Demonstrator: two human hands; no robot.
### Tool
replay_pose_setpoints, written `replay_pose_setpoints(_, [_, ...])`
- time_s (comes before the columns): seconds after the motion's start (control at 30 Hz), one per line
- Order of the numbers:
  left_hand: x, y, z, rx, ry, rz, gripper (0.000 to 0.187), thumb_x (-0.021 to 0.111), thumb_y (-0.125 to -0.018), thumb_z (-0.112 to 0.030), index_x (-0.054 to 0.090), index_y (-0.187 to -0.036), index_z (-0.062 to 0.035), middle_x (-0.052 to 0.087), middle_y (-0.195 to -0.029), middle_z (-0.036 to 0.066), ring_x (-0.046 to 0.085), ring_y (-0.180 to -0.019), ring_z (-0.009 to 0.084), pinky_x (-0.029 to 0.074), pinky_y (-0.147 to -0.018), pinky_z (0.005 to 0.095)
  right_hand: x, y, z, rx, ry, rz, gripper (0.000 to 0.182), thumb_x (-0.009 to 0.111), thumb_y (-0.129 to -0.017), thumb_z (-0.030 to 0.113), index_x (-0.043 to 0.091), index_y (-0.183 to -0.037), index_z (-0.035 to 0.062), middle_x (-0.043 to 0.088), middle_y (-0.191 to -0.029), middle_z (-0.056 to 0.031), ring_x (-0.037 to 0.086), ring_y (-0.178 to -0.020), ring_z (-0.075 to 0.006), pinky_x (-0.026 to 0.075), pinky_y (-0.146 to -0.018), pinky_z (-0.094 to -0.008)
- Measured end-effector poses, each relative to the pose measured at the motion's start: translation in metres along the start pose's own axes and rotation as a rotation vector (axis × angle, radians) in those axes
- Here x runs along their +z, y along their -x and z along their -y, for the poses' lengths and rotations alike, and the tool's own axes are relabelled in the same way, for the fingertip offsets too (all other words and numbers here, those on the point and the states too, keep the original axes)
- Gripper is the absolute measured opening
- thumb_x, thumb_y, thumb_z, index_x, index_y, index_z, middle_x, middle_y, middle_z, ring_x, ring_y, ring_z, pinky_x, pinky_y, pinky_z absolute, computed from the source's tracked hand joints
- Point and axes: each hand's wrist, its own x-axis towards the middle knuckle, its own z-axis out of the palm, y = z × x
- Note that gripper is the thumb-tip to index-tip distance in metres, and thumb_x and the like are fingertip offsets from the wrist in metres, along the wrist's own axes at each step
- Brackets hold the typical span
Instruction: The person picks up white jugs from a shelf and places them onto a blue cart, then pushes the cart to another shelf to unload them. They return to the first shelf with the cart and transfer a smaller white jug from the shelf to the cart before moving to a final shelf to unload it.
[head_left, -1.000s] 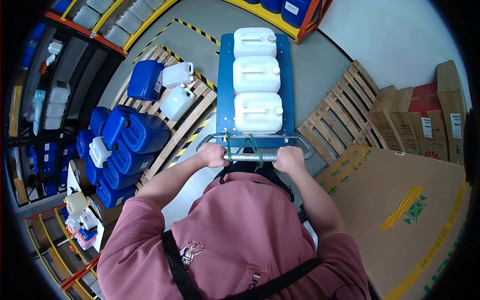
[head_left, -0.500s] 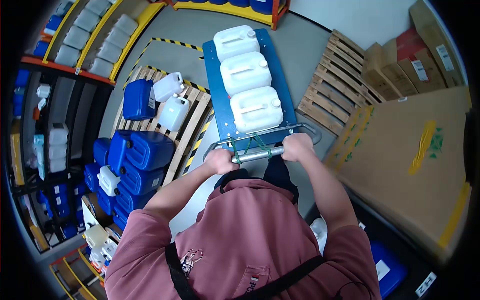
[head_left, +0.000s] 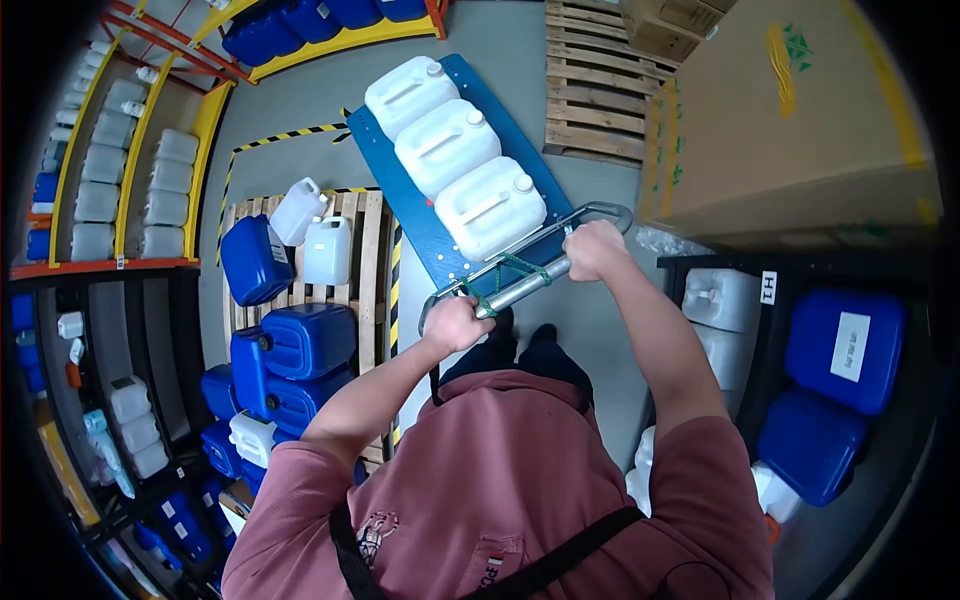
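My left hand (head_left: 458,323) is closed around the left end of a metal cart handle (head_left: 520,289). At its right end, my right hand (head_left: 597,250) wraps round the same bar. Green cord is tied about the handle's middle. Beyond it lies the blue deck of a platform cart (head_left: 375,165), angled toward the upper left. Three white jerrycans stand on it in a row: a near one (head_left: 490,215), a middle one (head_left: 447,150) and a far one (head_left: 411,97). Each has a white cap and a moulded grip on top.
To the left, a wooden pallet (head_left: 372,270) bears blue and pale jerrycans, with striped floor tape (head_left: 397,300) alongside. Shelving with canisters (head_left: 165,210) stands farther left. On the right are a large cardboard box (head_left: 790,130), a rack with blue jerrycans (head_left: 845,350) and another pallet (head_left: 595,85).
The cart and its handle have turned, the far end swinging left in view. Both hands keep hold of the bar. More of the right-hand rack has come into view.
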Motion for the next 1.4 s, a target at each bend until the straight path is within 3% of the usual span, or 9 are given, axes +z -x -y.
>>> replay_pose_setpoints(0.17, [0.051, 0.046, -0.012, -0.007, -0.036, 0.008, 0.044, 0.066, -0.076, -0.046, 0.076, -0.090, -0.0058, 0.074, -0.092, 0.020, 0.072, -0.091, 0.0371, 0.057, -0.086, 0.0470, 0.046, 0.058, 0.017, 0.018, -0.005, -0.005, 0.021, 0.064, -0.075, 0.018, 0.080, -0.086, 0.0101, 0.078, -0.097, -0.0126, 0.075, -0.093, -0.0293, 0.059, -0.080, -0.0397])
replay_pose_setpoints(0.23, [0.071, 0.063, -0.017, -0.010, -0.052, 0.013, 0.045, 0.065, -0.076, -0.046, 0.076, -0.090, -0.0055, 0.074, -0.094, 0.021, 0.072, -0.092, 0.0368, 0.057, -0.086, 0.0466, 0.069, 0.081, 0.023, 0.035, -0.006, -0.045, 0.023, 0.065, -0.069, 0.017, 0.079, -0.086, 0.0127, 0.077, -0.092, -0.0117, 0.074, -0.092, -0.0309, 0.058, -0.080, -0.0425])
replay_pose_setpoints(0.37, [0.117, 0.098, -0.026, 0.002, -0.074, 0.021, 0.046, 0.065, -0.077, -0.046, 0.076, -0.092, -0.0043, 0.074, -0.095, 0.021, 0.072, -0.094, 0.0371, 0.057, -0.088, 0.0461, 0.110, 0.130, 0.036, 0.041, -0.031, -0.061, 0.023, 0.065, -0.069, 0.017, 0.080, -0.086, 0.0126, 0.077, -0.092, -0.0117, 0.074, -0.093, -0.0306, 0.058, -0.081, -0.0420])
replay_pose_setpoints(0.43, [0.143, 0.121, -0.029, 0.006, -0.093, 0.009, 0.046, 0.065, -0.078, -0.046, 0.076, -0.091, -0.0040, 0.074, -0.095, 0.021, 0.072, -0.094, 0.0372, 0.056, -0.089, 0.0461, 0.130, 0.156, 0.047, 0.070, -0.014, -0.003, 0.022, 0.065, -0.076, 0.018, 0.080, -0.088, 0.0108, 0.078, -0.100, -0.0119, 0.075, -0.096, -0.0278, 0.058, -0.083, -0.0386])
replay_pose_setpoints(0.73, [0.247, 0.215, -0.032, 0.065, -0.026, 0.156, 0.048, 0.064, -0.080, -0.046, 0.076, -0.095, -0.0022, 0.074, -0.099, 0.023, 0.072, -0.098, 0.0385, 0.056, -0.091, 0.0471, 0.230, 0.273, 0.097, 0.186, -0.015, -0.021, 0.019, 0.066, -0.071, 0.016, 0.080, -0.084, 0.0124, 0.078, -0.094, -0.0121, 0.076, -0.093, -0.0273, 0.057, -0.083, -0.0383])
replay_pose_setpoints(1.0, [0.329, 0.284, -0.013, 0.162, 0.017, 0.228, 0.046, 0.065, -0.082, -0.043, 0.074, -0.098, -0.0015, 0.074, -0.097, 0.024, 0.071, -0.096, 0.0384, 0.055, -0.091, 0.0465, 0.314, 0.349, 0.161, 0.370, 0.081, -0.028, 0.016, 0.069, -0.069, 0.015, 0.079, -0.082, 0.0141, 0.078, -0.092, -0.0094, 0.075, -0.094, -0.0238, 0.048, -0.100, -0.0371])
replay_pose_setpoints(1.4, [0.435, 0.389, 0.015, 0.213, -0.095, 0.255, 0.045, 0.061, -0.085, -0.042, 0.073, -0.104, -0.0035, 0.073, -0.104, 0.025, 0.071, -0.101, 0.0401, 0.055, -0.093, 0.0486, 0.401, 0.462, 0.245, 0.406, -0.003, 0.073, 0.020, 0.077, -0.068, 0.023, 0.081, -0.086, 0.0168, 0.079, -0.094, -0.0058, 0.074, -0.096, -0.0229, 0.048, -0.096, -0.0379])
